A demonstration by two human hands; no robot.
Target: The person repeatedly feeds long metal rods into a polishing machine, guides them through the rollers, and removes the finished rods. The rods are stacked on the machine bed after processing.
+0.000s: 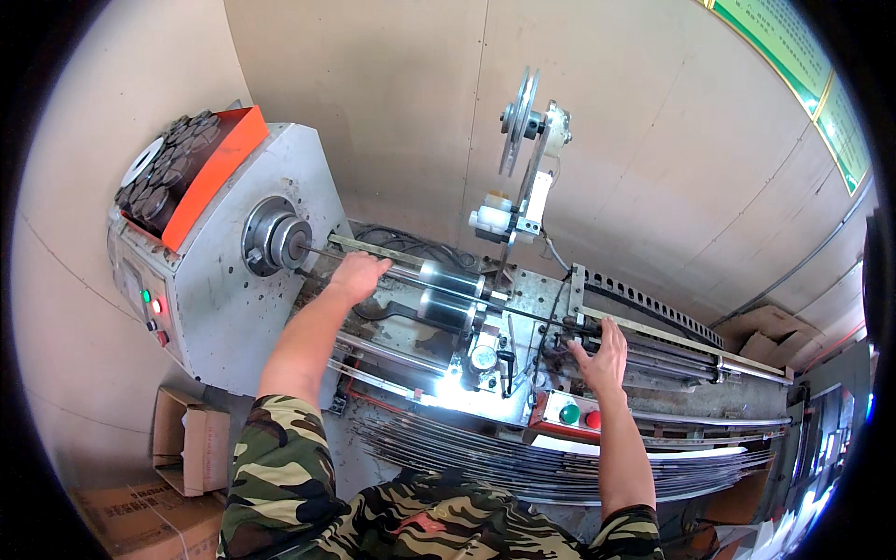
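A thin metal rod [532, 315] runs from the round chuck [264, 233] on the left, across the machine, toward a dark fitting at the right. My left hand [359, 276] closes around the rod a short way from the chuck, index finger along it. Beside the rod's right end is my right hand [605, 359], thumb and fingers apart, fingertips by the dark fitting; whether they touch the rod I cannot tell. Two shiny cylinders [452, 280] lie between my hands, one nearer me, with a dark curved handle-like part [390, 310] beside them.
A grey headstock [224, 313] carries an orange-edged tray [219, 173] of dark round pieces. Behind the bed rises a post with a pulley wheel [519, 121]. A control box [546, 415] with green and red buttons and a bundle of long rods [523, 467] are near me. Cardboard boxes [201, 448] stand lower left.
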